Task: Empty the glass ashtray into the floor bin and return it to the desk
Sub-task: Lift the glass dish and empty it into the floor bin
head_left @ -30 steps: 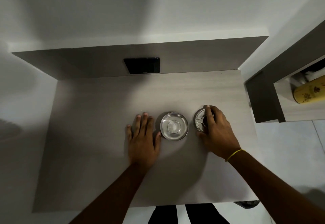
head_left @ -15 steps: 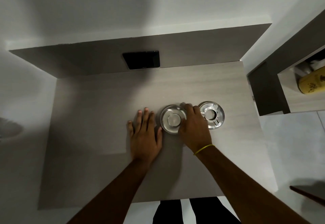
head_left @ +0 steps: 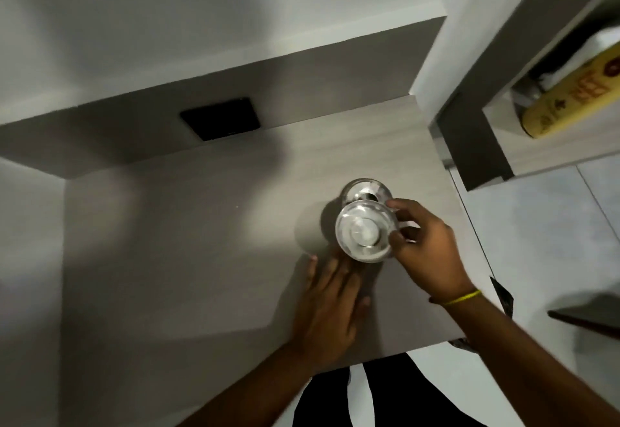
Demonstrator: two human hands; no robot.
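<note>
A round glass ashtray hangs above the grey desk, lifted off its surface. My right hand grips it by its right rim, thumb and fingers pinched on the edge. Just behind it on the desk lies a shiny round lid with a centre hole, partly hidden by the ashtray. My left hand lies flat on the desk below the ashtray, fingers spread, holding nothing. No bin is clearly in view.
A black rectangular plate sits on the desk's back panel. To the right stands a dark shelf unit holding a yellow container. Pale floor tiles lie right of the desk edge. A dark object pokes in at the right.
My right hand left the lid, closed on the ashtray's rim and lifted it off the desk. The view has swung left and tilted. My left hand stays flat.
</note>
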